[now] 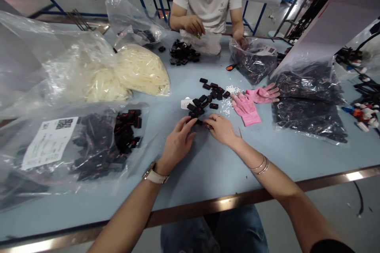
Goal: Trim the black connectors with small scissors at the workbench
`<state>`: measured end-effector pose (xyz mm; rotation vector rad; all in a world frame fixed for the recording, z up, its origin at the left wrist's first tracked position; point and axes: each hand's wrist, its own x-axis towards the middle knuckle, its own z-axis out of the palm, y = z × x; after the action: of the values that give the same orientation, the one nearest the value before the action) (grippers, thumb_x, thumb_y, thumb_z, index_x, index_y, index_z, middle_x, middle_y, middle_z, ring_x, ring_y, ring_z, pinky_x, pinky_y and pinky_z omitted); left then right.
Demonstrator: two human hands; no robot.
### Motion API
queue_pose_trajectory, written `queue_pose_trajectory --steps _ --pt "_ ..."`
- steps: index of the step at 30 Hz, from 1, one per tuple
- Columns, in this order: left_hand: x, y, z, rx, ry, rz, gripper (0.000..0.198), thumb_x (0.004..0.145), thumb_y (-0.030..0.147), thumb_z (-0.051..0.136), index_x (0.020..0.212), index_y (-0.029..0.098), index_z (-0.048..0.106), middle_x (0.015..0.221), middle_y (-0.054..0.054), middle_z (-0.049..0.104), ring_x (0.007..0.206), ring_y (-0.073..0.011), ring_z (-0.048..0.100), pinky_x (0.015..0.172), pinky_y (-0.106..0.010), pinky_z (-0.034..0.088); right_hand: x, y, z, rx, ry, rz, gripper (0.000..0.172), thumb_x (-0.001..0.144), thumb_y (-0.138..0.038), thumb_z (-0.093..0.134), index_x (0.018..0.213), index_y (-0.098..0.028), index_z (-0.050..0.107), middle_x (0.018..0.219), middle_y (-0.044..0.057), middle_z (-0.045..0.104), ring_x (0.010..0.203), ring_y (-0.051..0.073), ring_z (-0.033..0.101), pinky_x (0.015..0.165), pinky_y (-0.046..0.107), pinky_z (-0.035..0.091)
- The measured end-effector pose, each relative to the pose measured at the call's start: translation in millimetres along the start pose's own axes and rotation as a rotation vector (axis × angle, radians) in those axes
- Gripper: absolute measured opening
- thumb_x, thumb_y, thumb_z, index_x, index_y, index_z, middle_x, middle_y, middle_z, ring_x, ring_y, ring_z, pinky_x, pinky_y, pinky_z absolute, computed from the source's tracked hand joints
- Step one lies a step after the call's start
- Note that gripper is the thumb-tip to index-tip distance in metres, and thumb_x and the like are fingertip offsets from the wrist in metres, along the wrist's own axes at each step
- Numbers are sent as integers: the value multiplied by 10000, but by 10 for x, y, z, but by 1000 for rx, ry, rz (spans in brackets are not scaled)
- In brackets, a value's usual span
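Both my hands meet over the blue-grey tabletop at one small black plastic connector, mostly covered by fingers. My left hand, with a watch on its wrist, has its fingertips closed at the connector's left end. From the other side my right hand pinches the connector between thumb and fingers. Just beyond my fingertips lies a loose pile of black connectors, some showing red inside. Tiny white pieces are scattered to the right of the pile. A white label lies at its left.
Pink gloves lie right of the pile, near bags of black parts. On the left are an opened bag of black connectors and bags of cream-coloured parts. Across the table a co-worker handles plastic bags beside another black pile.
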<state>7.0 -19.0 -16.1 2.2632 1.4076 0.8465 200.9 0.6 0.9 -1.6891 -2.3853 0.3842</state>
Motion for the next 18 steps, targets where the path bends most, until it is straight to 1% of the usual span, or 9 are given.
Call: queue_pose_trajectory --steps 2,4,5,7,10,12,15,17,18 --pt "29 8 18 120 -55 84 434 917 187 434 1348 212 472 1427 -133 459 1005 -234 632 840 -386 548 -8 -3 22 29 3 -19 279 921 -171 483 1097 -230 691 1142 68 645 1005 181 596 835 286 475" --pt "50 24 26 216 -100 132 442 912 147 424 1346 205 480 1385 -134 504 1070 -265 604 890 -416 525 -16 9 40 60 13 -32 291 894 -120 487 1085 -215 686 1135 65 660 1006 178 598 847 288 471" --pt "54 32 25 248 -109 134 432 909 144 431 1333 199 496 1330 -138 543 1059 -268 605 879 -412 528 -19 20 45 80 23 -32 311 874 -91 491 1089 -213 680 1127 61 670 1012 178 599 854 290 471" --pt "50 38 13 285 -120 112 393 912 171 454 1296 192 534 1201 -141 598 997 -262 618 805 -377 545 -25 47 46 129 55 -15 367 823 -37 501 1099 -215 666 1080 51 695 1010 181 604 856 297 475" --pt "21 15 -22 271 -127 72 300 926 216 454 1184 194 606 1060 -117 623 895 -233 633 718 -330 542 -36 94 41 209 95 40 439 744 4 521 1101 -219 646 980 32 719 954 184 625 823 303 490" --pt "5 -10 -55 180 -97 50 245 929 221 447 1096 198 626 1030 -93 634 882 -208 634 747 -315 533 -45 127 39 267 118 58 476 704 16 524 1103 -220 633 935 14 723 909 180 636 807 301 496" --pt "2 -24 -118 39 14 -13 157 892 225 495 997 196 610 975 -64 663 916 -199 625 810 -316 518 -58 181 22 343 183 49 498 693 11 513 1118 -226 618 927 -4 715 873 164 637 806 290 496" --pt "11 -9 -159 -3 77 -85 139 851 236 534 970 193 593 929 -52 675 899 -201 620 796 -319 518 -65 220 -11 346 214 47 467 714 -17 518 1123 -216 622 931 6 703 858 160 631 799 283 494" --pt "15 2 -174 -24 90 -120 167 836 240 540 989 193 587 920 -45 679 857 -193 619 768 -313 521 -67 238 -33 329 214 49 452 723 -32 521 1128 -207 626 937 17 694 854 162 627 794 282 493"
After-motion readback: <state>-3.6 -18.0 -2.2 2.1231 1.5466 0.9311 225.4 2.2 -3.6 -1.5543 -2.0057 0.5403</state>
